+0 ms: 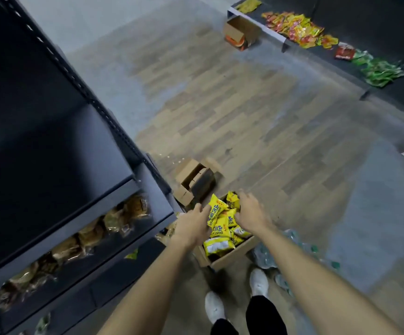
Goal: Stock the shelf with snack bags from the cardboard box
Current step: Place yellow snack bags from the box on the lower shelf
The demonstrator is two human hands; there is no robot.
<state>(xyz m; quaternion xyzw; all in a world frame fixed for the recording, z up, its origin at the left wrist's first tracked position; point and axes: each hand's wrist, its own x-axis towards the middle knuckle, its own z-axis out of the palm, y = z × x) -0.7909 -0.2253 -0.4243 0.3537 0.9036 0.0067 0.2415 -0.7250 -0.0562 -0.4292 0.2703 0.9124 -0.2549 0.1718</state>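
— Left hand (191, 224) first: what is it doing?

— Pressing its fingers against the left flank of a raised clump of yellow snack bags (220, 222). The fingers look curled onto the nearest bag, though blur keeps me from being sure how firm the hold is.

— And the right hand (250, 213)?

— Mirrored on the other flank, fingers spread and bent over the bags at the clump's two o'clock side. Between them the two hands squeeze the bundle from nine and three o'clock.

— Where does the bundle sit?

— Just above the open cardboard box (230, 258), which stands on the floor ahead of the white shoes (214, 308). More yellow bags lie loose inside it at six o'clock from the hands.

— Which way must the load travel?

— To the shelf (80, 226), which lies at nine o'clock of the box, its lower tier already lined with brownish packets (85, 234). So the left hand is the nearer one and, I judge, leads the swing. The clump's long axis runs roughly twelve to six, about parallel to the shelf's end.

— Any risk?

— Loose bags at the clump's edge could slip out, I'd guess.
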